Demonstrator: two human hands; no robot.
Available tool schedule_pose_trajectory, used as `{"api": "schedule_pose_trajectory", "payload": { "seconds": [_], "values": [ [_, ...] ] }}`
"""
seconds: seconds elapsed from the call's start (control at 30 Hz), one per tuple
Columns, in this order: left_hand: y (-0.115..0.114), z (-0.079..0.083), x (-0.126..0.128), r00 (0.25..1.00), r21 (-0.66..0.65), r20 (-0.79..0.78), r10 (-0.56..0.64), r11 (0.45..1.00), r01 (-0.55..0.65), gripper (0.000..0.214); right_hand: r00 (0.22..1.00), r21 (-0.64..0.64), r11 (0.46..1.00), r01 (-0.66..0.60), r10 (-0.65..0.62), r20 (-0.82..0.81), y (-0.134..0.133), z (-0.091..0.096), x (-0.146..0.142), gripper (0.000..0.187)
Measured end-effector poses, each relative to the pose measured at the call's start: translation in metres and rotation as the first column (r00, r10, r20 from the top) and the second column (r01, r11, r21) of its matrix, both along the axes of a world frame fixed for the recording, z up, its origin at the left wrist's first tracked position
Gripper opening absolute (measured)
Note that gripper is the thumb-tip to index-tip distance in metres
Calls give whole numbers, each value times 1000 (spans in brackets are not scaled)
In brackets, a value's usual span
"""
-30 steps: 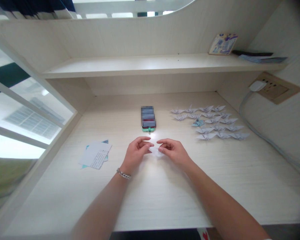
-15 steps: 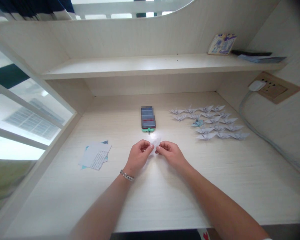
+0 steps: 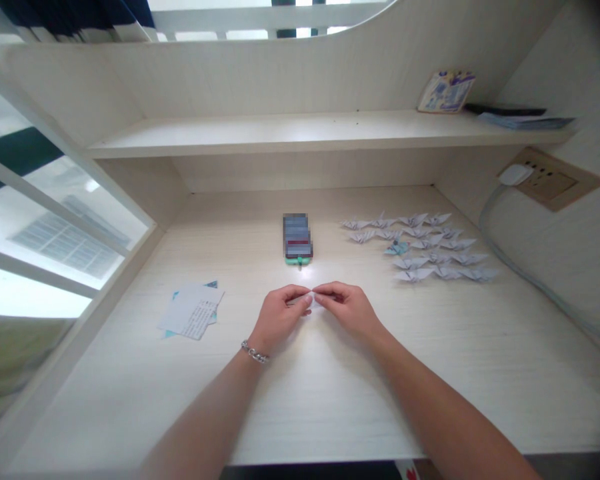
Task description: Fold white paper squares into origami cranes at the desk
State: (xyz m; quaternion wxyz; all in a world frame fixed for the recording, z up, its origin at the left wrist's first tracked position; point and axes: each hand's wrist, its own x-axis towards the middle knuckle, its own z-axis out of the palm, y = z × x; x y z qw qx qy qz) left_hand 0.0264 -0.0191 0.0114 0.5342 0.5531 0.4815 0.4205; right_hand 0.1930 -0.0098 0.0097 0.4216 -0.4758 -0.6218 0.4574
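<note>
Between my two hands is a small piece of white folded paper (image 3: 316, 303), mostly covered by the fingers. My left hand (image 3: 283, 313), with a chain bracelet (image 3: 255, 352) at the wrist, pinches its left side. From the other side my right hand (image 3: 347, 308) pinches it too, and the fingertips of both hands meet. Just beyond them a phone (image 3: 297, 235) lies on the desk, its screen blurred out. Several white folded paper cranes (image 3: 447, 259) stand in rows to the right, with one blue patterned crane (image 3: 397, 247) among them.
Some loose paper sheets (image 3: 193, 310), the top one with writing, lie at the left on the desk (image 3: 305, 407). A shelf (image 3: 260, 133) runs across the back, holding a small packet (image 3: 446, 91). At the right, a cable (image 3: 513, 263) hangs from a wall socket (image 3: 553, 177).
My fingertips have come closer together and the paper shows less between them. The sheets, phone and cranes have stayed in place; the view has shifted slightly.
</note>
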Motion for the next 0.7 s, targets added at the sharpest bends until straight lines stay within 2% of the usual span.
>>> {"api": "schedule_pose_trajectory", "payload": {
  "seconds": [0.37, 0.53, 0.7],
  "values": [
    [1, 3, 1, 995, 51, 45, 95, 994, -97, 26, 998, 154, 986, 69, -70, 4, -5, -1, -7, 18],
    [0, 6, 1, 997, 48, 38, 73, 996, -75, 24, 996, 38, 996, 82, -81, -41, -4, -3, -6, 15],
    [0, 5, 0, 999, 47, 23, 34, 998, -35, 22, 999, -24, 1000, 16, -17, -42, -3, -2, -5, 14]
  ]
}}
